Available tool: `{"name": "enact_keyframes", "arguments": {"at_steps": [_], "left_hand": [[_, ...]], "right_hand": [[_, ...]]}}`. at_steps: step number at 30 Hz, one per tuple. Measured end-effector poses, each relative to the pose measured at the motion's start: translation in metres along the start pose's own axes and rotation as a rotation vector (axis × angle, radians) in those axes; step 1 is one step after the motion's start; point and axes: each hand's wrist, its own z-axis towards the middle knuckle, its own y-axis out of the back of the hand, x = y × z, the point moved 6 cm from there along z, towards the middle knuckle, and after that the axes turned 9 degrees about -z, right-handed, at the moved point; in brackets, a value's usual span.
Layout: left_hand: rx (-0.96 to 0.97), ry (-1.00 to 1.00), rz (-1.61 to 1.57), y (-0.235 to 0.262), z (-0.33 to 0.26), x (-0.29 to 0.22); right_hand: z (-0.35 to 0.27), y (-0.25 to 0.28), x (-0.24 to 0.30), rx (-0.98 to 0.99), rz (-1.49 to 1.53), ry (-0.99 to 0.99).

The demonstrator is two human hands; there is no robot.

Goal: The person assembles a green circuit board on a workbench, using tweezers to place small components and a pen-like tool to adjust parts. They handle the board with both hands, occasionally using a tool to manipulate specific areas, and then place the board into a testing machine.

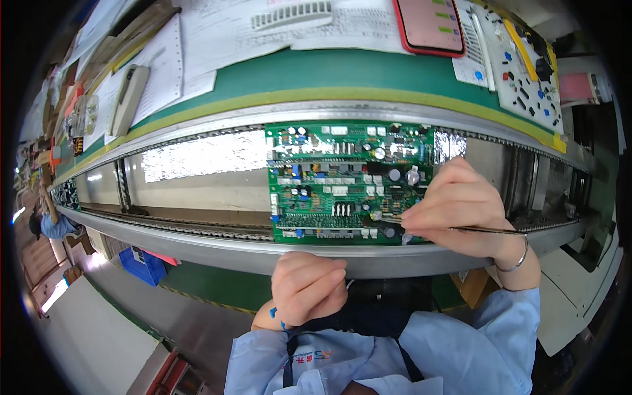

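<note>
A green circuit board (329, 184) with many small parts lies across the rails of a conveyor line in front of me. My right hand (461, 207) rests on the board's right edge and pinches thin metal tweezers (487, 230), whose tip touches the board near a small part at its lower right. A bracelet circles that wrist. My left hand (308, 284) is curled into a loose fist below the board, at the near rail, and a bit of blue shows under it; what it holds, if anything, is hidden.
The metal conveyor rails (197, 237) curve left to right. Beyond them lies a green mat with papers, a grey handheld device (128, 99), a red-framed tablet (431, 26) and a white parts tray (526, 72). Another person (52, 224) works far left. A blue bin (141, 264) sits below.
</note>
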Motion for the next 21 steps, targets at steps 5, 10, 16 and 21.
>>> {"name": "enact_keyframes", "arguments": {"at_steps": [5, 10, 16, 21], "left_hand": [[0.029, -0.005, -0.048, 0.002, 0.002, -0.002], [-0.019, -0.031, -0.016, 0.001, 0.000, -0.001], [-0.018, -0.035, -0.006, 0.000, 0.002, -0.001], [0.019, -0.028, 0.018, -0.001, 0.007, -0.004]], "right_hand": [[0.000, 0.001, 0.002, 0.007, 0.025, -0.014], [0.002, 0.006, 0.001, -0.056, 0.074, -0.041], [0.001, 0.010, 0.000, -0.095, 0.077, -0.051], [-0.001, 0.012, -0.002, -0.122, 0.086, -0.075]]}}
